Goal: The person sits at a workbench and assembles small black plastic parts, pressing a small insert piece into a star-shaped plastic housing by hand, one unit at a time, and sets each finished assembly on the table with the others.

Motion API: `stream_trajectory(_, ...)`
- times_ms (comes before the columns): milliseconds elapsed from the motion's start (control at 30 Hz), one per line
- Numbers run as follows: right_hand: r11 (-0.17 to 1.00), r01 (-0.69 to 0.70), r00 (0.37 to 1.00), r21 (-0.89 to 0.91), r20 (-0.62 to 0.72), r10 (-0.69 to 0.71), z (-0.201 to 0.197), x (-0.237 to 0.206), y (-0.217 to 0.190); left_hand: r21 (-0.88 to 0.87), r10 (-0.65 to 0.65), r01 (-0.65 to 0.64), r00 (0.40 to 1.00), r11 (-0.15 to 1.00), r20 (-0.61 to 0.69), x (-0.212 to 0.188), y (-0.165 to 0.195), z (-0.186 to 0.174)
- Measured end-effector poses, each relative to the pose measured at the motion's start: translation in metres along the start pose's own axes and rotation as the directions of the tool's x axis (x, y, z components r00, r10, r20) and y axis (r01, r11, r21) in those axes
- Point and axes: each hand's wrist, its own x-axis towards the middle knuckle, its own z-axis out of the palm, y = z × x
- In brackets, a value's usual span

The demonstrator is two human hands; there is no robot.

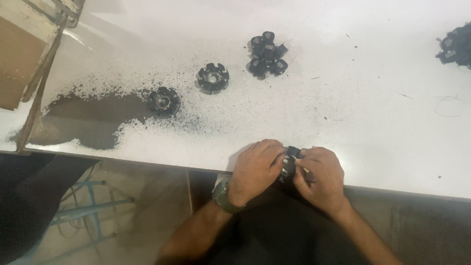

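We have two bare forearms with no sleeves showing. Our left hand [256, 169] carries a dark green wristwatch [223, 197] with a broad strap at the wrist; our right hand [320, 175] wears nothing; dark clothing covers our lap

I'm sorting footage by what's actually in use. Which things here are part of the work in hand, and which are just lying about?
In hand:
- left hand
- right hand
- small black round part, gripped between both hands at the table edge

Lying about:
- two black notched rotor parts
- cluster of small black pieces
- black pile at the right edge
- dark powder patch
- cardboard box
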Motion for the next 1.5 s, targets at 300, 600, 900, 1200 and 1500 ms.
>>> stream_trajectory(300,1.0,0.001,0.998,-0.02,0.057,0.0,-0.001,-0.001,0.004,-0.015,-0.005,0.005,1.0,1.0,0.005,-0.001,0.001,0.0)
stream_trajectory(600,1.0,0.029,0.998,-0.004,0.06,-0.028,0.0,-0.001,0.002,0.034,0.077,-0.075,0.996,0.997,-0.052,-0.003,-0.006,0.01)
stream_trajectory(900,0.999,0.047,0.997,-0.027,0.067,-0.046,0.0,0.001,0.0,0.087,0.145,-0.137,0.985,0.987,-0.098,-0.003,-0.009,0.014)
stream_trajectory(1200,0.998,0.043,0.996,-0.047,0.081,-0.039,0.002,-0.001,0.001,0.147,0.151,-0.136,0.984,0.98,-0.098,-0.006,-0.009,0.015)
stream_trajectory(1500,0.998,0.035,0.997,-0.042,0.073,-0.032,0.002,0.0,0.001,0.171,0.166,-0.148,0.981,0.974,-0.101,-0.006,-0.012,0.018)
